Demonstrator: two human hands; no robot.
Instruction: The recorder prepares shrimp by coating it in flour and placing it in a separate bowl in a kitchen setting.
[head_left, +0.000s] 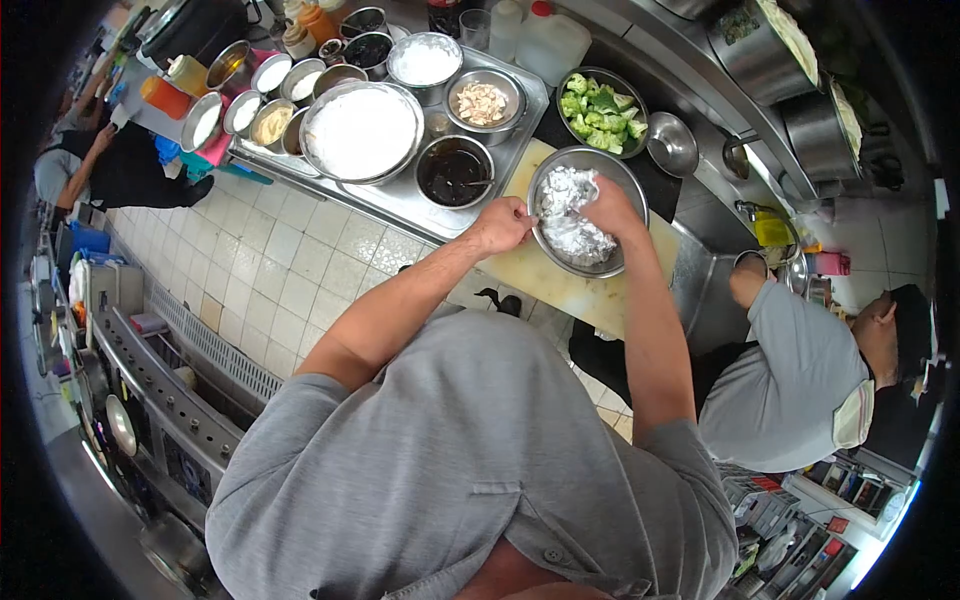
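Note:
A metal mixing bowl (636, 259) stands on a yellowed cutting board (600, 304), with white, powder-coated pieces (562, 202) inside. My left hand (506, 225) grips the bowl's near-left rim between thumb and fingers. Inside the bowl, my right hand (609, 208) reaches down into the coated pieces; its fingertips are partly hidden, so whether they close on anything does not show. Left of the board, a bowl of dark sauce (454, 172) with a spoon in it sits on a metal tray (382, 206). A large bowl of white powder (362, 131) is beside it.
Broccoli fills a bowl (604, 112) behind the mixing bowl, beside an empty metal bowl (672, 144). Chopped pale pieces lie in another bowl (481, 103). At the right a co-worker (787, 382) leans by the sink (709, 292); another person (97, 165) is at far left.

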